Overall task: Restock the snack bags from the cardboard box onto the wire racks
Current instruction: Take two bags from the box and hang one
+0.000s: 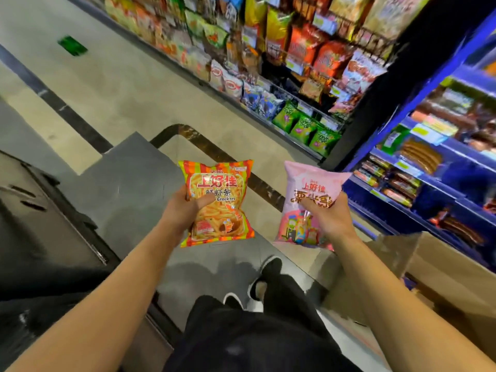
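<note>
My left hand (185, 208) grips an orange and yellow striped bag of prawn crackers (218, 210) by its left edge, thumb across the front. My right hand (326, 213) grips a pink snack bag (306, 189) from its right side. Both bags are held upright over the floor in front of me. The cardboard box (429, 277) stands open at the lower right, its inside mostly out of view. The wire racks (268, 57), packed with snack bags, run along the upper middle and right.
A blue chilled shelf unit (429, 162) with packed sausages stands at the right, just behind the box. A dark pillar (389, 84) separates it from the racks. Grey and black counters (40, 216) are at the left. My feet (257, 283) stand on tiled floor.
</note>
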